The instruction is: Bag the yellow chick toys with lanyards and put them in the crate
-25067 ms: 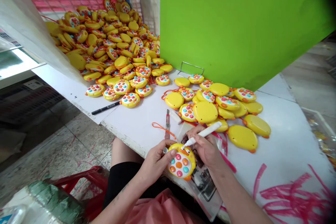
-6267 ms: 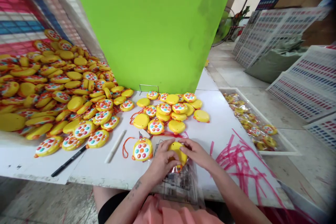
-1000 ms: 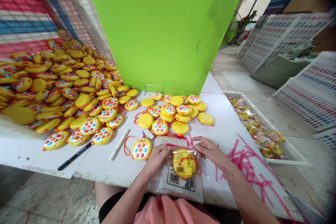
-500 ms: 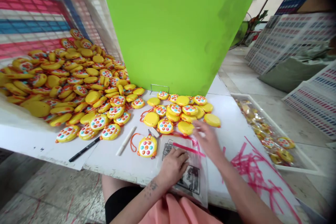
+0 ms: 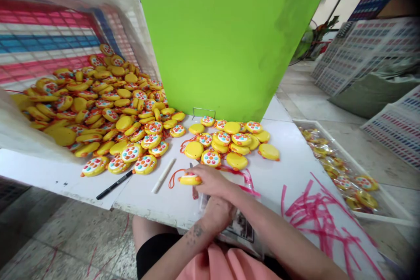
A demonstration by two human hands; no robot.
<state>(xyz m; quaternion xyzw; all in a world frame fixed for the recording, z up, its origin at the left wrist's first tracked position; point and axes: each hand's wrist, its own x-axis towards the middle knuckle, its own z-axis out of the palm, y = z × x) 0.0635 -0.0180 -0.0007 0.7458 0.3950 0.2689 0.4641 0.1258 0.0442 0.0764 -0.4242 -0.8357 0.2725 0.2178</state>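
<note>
My right hand (image 5: 212, 181) is closed on a yellow duck-shaped toy (image 5: 189, 180), tilted edge-on above the table, its orange cord loop trailing left. Below my right wrist, my left hand (image 5: 220, 213) lies on a clear plastic bag (image 5: 244, 227) with black print, near the table's front edge. My right hand and wrist hide the left fingers. A small cutting tool with a dark tip (image 5: 191, 165) is partly covered behind the right hand. Just beyond the hands, a group of similar toys (image 5: 236, 161) lies face up and face down.
At left, a big lined basket (image 5: 126, 22) spills many duck toys onto the table. A white pen (image 5: 164, 176) and black marker (image 5: 114, 184) lie nearby. A green board (image 5: 213, 43) stands behind. Pink strips (image 5: 311, 214) are heaped at right, beside a low tray (image 5: 387, 210) of bagged toys.
My right hand has moved left across my left hand and taken hold of the single duck toy, which is now tipped up from the table. The camera view has shifted slightly.
</note>
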